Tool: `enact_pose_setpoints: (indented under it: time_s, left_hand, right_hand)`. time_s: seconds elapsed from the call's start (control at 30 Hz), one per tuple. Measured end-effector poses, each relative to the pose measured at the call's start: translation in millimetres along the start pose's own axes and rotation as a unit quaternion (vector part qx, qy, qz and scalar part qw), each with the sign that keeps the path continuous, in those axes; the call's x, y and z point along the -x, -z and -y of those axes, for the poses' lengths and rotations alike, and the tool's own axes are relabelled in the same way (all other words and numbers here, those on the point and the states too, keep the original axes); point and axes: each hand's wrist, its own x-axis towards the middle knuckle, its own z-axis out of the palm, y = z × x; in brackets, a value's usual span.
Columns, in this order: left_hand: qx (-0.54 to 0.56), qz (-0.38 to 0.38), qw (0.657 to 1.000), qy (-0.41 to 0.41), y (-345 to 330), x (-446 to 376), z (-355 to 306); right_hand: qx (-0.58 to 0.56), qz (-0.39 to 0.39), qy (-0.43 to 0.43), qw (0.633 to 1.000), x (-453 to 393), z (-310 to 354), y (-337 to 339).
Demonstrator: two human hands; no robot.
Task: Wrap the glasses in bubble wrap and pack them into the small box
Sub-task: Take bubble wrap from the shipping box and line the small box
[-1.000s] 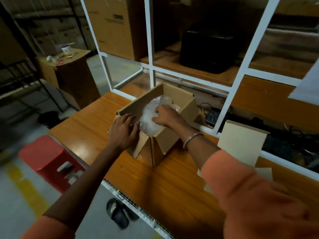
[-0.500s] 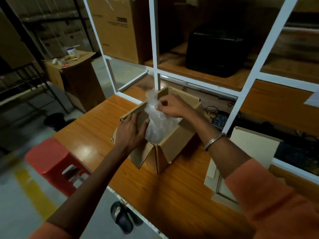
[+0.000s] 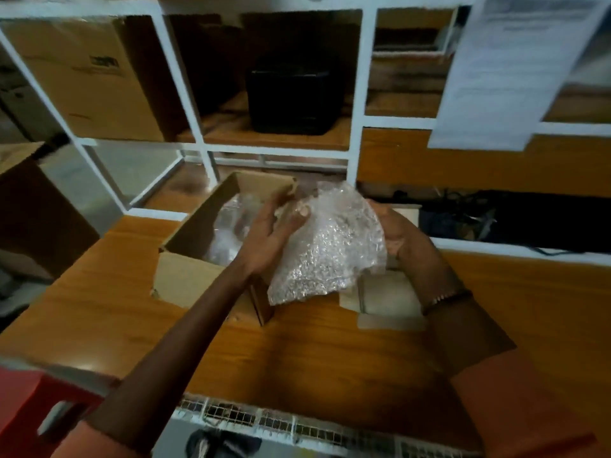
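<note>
I hold a crumpled sheet of bubble wrap (image 3: 325,246) up in the air with both hands. My left hand (image 3: 269,231) grips its left side, fingers bent around it. My right hand (image 3: 391,228) cups its right side, with my fingers hidden behind the wrap. The sheet hangs over the right corner of the small cardboard box (image 3: 205,246).

The box stands open near the far edge of the wooden table (image 3: 99,305). Inside it I can see more shiny wrap (image 3: 228,226), but I cannot tell what is in it. I cannot see any bare glasses.

A flat piece of cardboard (image 3: 390,299) lies on the table, just right of the box. Behind the table is a white rack (image 3: 357,94) with a black box (image 3: 291,97) on a shelf.
</note>
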Motion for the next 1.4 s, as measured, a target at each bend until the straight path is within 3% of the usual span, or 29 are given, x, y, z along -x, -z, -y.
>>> enact_pose_setpoints:
  time_s: [0.07, 0.17, 0.3, 0.47, 0.53, 0.6, 0.73, 1.07, 1.2, 1.33, 1.4]
  left_hand:
    - [-0.016, 0.072, 0.997, 0.001, -32, 9, -3]
    - [-0.018, 0.087, 0.995, 0.054, -70, 22, 4]
    - [-0.032, 0.099, 0.993, 0.053, -102, 36, 28]
    - [-0.024, 0.058, 0.996, 0.071, -111, 37, 36]
    - [-0.039, 0.112, 0.991, 0.066, -115, 34, 34]
    - [-0.044, 0.144, 0.986, 0.066, -120, 31, 32]
    - [-0.021, 0.116, 0.988, 0.096, -130, 22, 32]
    - [-0.004, 0.064, 0.986, 0.156, -173, 12, 23]
    - [-0.035, 0.149, 0.975, 0.158, -185, 13, 23]
    - [-0.041, 0.270, 0.944, 0.185, -186, 15, 19]
    - [-0.036, 0.312, 0.925, 0.214, -182, 16, 23]
  right_hand:
    - [-0.014, -0.051, -0.020, 0.998, 28, -19, 21]
    - [0.004, -0.109, -0.026, 0.994, 59, -34, 48]
    - [0.055, -0.234, -0.027, 0.970, 92, -45, 82]
    - [0.033, -0.445, 0.001, 0.895, 115, -48, 115]
    - [0.057, -0.447, -0.005, 0.893, 119, -50, 124]
    - [0.091, -0.389, -0.021, 0.917, 122, -49, 134]
    - [0.110, -0.289, -0.051, 0.949, 131, -31, 156]
    - [0.185, -0.378, -0.028, 0.907, 130, -17, 222]
    - [0.205, -0.402, -0.017, 0.892, 127, -16, 241]
    - [0.228, -0.356, 0.002, 0.906, 121, -6, 244]
    - [0.228, -0.374, 0.028, 0.898, 118, -2, 246]
